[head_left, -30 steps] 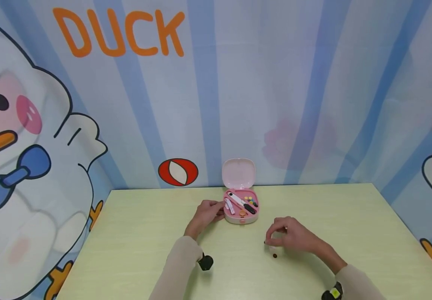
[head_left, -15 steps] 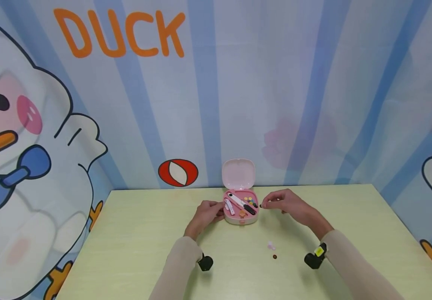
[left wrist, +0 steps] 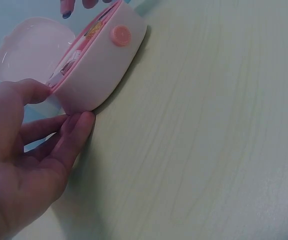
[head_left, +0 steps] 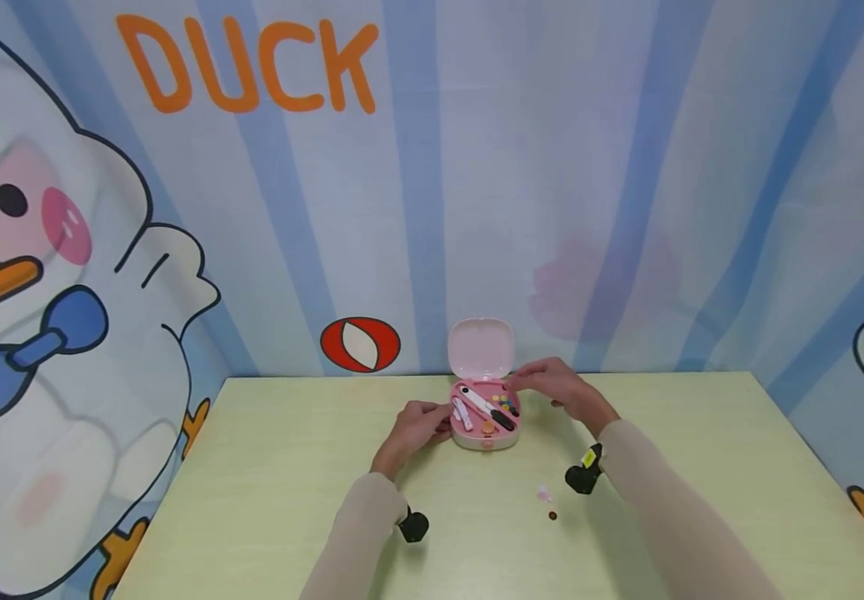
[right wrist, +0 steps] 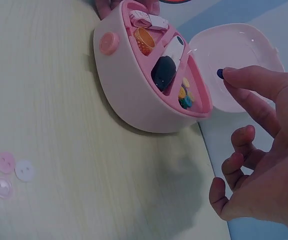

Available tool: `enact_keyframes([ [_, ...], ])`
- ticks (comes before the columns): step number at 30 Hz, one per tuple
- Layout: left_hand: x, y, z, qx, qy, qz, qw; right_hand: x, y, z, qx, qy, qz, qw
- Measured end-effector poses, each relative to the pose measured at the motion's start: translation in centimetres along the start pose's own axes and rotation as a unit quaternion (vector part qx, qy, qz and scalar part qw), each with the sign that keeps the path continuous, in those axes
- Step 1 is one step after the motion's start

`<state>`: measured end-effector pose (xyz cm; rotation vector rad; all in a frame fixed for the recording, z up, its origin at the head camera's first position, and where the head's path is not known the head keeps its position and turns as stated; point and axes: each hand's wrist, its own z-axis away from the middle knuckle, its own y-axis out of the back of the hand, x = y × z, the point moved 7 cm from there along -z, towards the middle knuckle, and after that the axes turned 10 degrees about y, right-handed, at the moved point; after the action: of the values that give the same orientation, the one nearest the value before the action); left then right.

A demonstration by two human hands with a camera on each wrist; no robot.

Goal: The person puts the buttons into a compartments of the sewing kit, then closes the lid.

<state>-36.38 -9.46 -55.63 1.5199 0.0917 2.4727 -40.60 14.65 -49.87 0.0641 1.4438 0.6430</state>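
A pink and white sewing box [head_left: 486,442] stands with its lid [head_left: 481,348] raised. My left hand [head_left: 412,429] holds its left end, the thumb [left wrist: 34,91] at the rim and curled fingers against the side. Above the box's right compartment is my right hand [head_left: 555,385], with a dark blue button [right wrist: 220,73] pinched between thumb and forefinger. Several yellow, green and blue buttons [right wrist: 185,97] lie in that compartment. The other compartments hold a black and white tool [right wrist: 164,72], a rolled tape measure [right wrist: 149,20] and an orange thimble-like piece [right wrist: 145,41].
On the table [head_left: 312,467], in front of the box, lie pink and white buttons [right wrist: 5,162] and a dark brown button [head_left: 552,515]. A printed curtain [head_left: 476,167] hangs directly behind the table's back edge.
My right hand has carried the dark button from the table in front, up past the box's right side, to above the right compartment. My left hand has stayed on the box.
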Motion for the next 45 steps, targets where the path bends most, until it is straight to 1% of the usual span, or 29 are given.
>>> enact_keyframes([
  [6, 0.2, 0.1, 0.3, 0.006, 0.002, -0.005, 1.0, 0.2, -0.7, -1.2, 0.026, -0.031, 0.009, 0.9991],
  [10, 0.3, 0.0, 0.3, 0.003, -0.002, -0.002, 1.0, 0.4, -1.2, -1.8, 0.039, -0.039, 0.01, 0.9984],
  [16, 0.3, -0.1, 0.3, -0.002, -0.011, 0.0, 0.9999, 0.5, -1.4, -1.8, 0.062, -0.014, 0.023, 0.9977],
  [19, 0.2, -0.1, 0.3, 0.0, -0.007, -0.001, 1.0, 0.4, -1.2, -1.6, 0.075, -0.007, 0.028, 0.9967],
  [21, 0.2, -0.1, 0.3, 0.002, -0.006, -0.003, 1.0, 0.1, -1.1, -1.4, 0.076, 0.001, 0.034, 0.9965],
  [27, 0.2, -0.1, 0.4, 0.004, -0.005, -0.006, 1.0, -0.9, -0.4, -0.3, 0.062, 0.038, 0.053, 0.996],
  [29, 0.2, -0.1, 0.3, 0.004, -0.004, -0.004, 1.0, -0.9, 0.0, 0.0, 0.061, 0.045, 0.056, 0.9955],
  [33, 0.1, -0.1, 0.2, 0.005, -0.004, -0.004, 1.0, -0.7, 1.0, 1.0, 0.047, 0.058, 0.063, 0.9952],
  [36, 0.0, -0.1, 0.1, 0.007, -0.002, -0.007, 1.0, -0.5, 1.8, 2.1, 0.035, 0.072, 0.074, 0.994],
  [39, 0.0, -0.1, 0.1, 0.008, -0.002, -0.01, 0.9999, -0.2, 2.4, 3.2, 0.033, 0.085, 0.089, 0.9918],
  [45, 0.1, -0.1, 0.2, 0.007, -0.002, -0.014, 0.9999, 0.4, 2.8, 5.7, 0.03, 0.112, 0.111, 0.987],
])
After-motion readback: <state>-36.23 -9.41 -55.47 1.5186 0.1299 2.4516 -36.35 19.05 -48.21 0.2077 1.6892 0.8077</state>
